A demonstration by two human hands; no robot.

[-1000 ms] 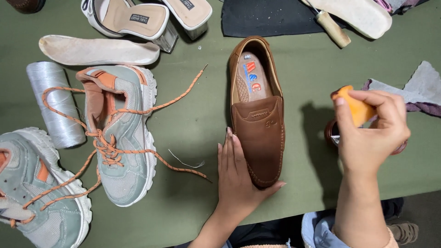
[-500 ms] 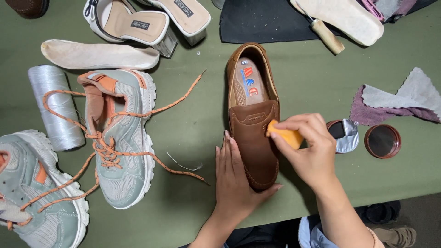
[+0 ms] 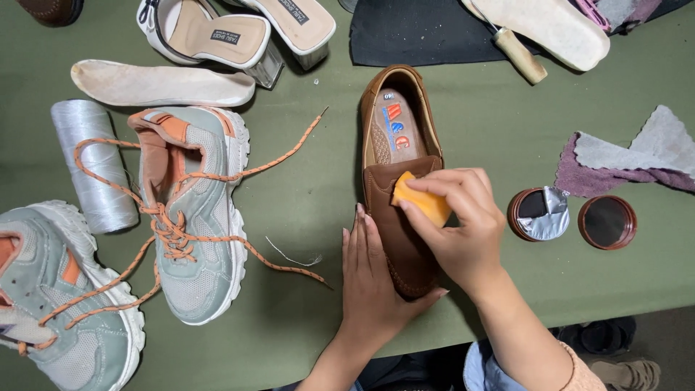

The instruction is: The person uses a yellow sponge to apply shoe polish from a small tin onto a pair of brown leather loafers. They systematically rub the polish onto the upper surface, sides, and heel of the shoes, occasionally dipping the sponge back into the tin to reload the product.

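Note:
A brown leather loafer [image 3: 397, 166] lies toe toward me in the middle of the green table [image 3: 478, 130]. My left hand [image 3: 371, 275] lies flat against the loafer's left side and toe, fingers straight, thumb hooked under the toe. My right hand [image 3: 460, 228] grips an orange sponge [image 3: 420, 200] and presses it on the loafer's vamp. To the right of the shoe stand an open round tin with foil [image 3: 538, 213] and its lid [image 3: 607, 222].
Two grey-green sneakers with orange laces [image 3: 190, 210] [image 3: 58, 289] lie at left beside a silver thread spool [image 3: 93, 165]. White insoles [image 3: 163, 83] [image 3: 550, 25], heeled sandals [image 3: 232, 32], a black sheet [image 3: 420, 29], a wooden-handled tool [image 3: 520, 52] and purple-grey cloths [image 3: 630, 163] lie along the far side.
My right hand brought the orange sponge from over the tin leftward onto the loafer, then slid it further left across the vamp. My left hand stayed on the shoe.

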